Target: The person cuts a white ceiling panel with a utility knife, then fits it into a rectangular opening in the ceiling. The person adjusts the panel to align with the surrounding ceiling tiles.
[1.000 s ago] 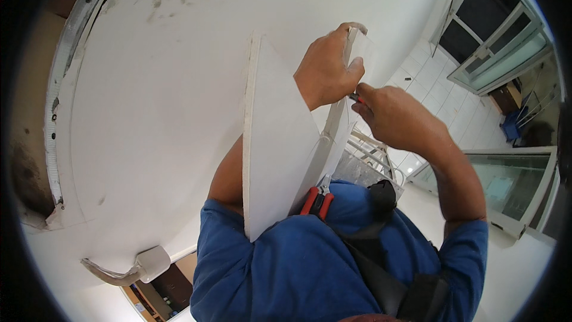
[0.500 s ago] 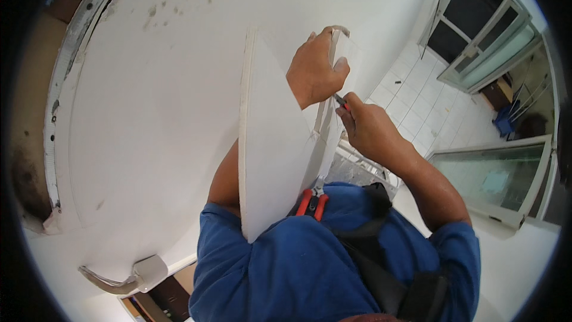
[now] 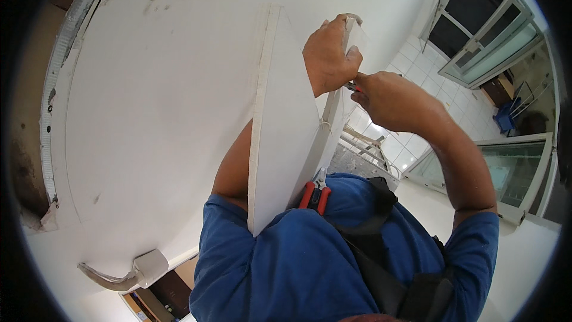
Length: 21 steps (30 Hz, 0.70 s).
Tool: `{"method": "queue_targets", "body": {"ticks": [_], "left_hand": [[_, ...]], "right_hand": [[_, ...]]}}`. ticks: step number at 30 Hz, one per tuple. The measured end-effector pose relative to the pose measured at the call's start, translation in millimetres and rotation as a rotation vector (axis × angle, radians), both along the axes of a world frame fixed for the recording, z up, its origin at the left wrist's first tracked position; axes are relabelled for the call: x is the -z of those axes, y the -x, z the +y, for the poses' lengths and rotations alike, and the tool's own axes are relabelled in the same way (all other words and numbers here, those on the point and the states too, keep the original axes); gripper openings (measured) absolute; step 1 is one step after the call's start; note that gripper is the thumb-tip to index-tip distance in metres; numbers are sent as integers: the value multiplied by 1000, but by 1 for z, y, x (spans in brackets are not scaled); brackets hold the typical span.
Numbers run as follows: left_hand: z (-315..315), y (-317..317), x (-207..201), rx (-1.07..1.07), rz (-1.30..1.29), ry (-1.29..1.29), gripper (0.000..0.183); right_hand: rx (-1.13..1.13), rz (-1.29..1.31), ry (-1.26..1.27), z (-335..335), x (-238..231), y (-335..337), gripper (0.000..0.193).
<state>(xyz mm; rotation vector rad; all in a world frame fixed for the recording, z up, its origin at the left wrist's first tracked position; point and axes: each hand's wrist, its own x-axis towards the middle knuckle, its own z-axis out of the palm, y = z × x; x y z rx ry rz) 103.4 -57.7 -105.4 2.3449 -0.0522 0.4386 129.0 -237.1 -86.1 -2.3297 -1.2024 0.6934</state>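
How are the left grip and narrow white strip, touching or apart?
Touching: the head view shows the left grip clasping the narrow white strip, thumb against it.

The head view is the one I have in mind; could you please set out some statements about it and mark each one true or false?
1. The right hand holds a small tool with a red part. True.
2. The left hand touches nothing. False: the left hand grips the upper end of a narrow board piece.
3. The red-handled pliers lie on the tiled floor. False: the red-handled pliers are at the front of the person's shirt.
4. The large plasterboard panel hides part of the left arm. True.
5. The shirt is yellow. False: it is blue.
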Motion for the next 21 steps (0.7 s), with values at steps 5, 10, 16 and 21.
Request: {"method": "queue_targets", "body": {"ticks": [5, 10, 16, 21], "left_hand": [[10, -4, 7, 3, -112, -11, 46], [-1, 3, -7, -34, 51, 5, 46], [7, 5, 9, -12, -69, 3, 46], [0, 5, -12, -37, 88, 18, 46]], "right_hand": [[180, 21, -178, -3, 39, 29, 26], [-20, -55, 11, -3, -5, 2, 27], [67, -66, -109, -5, 24, 16, 27], [50, -209, -112, -4, 27, 16, 25]]}}
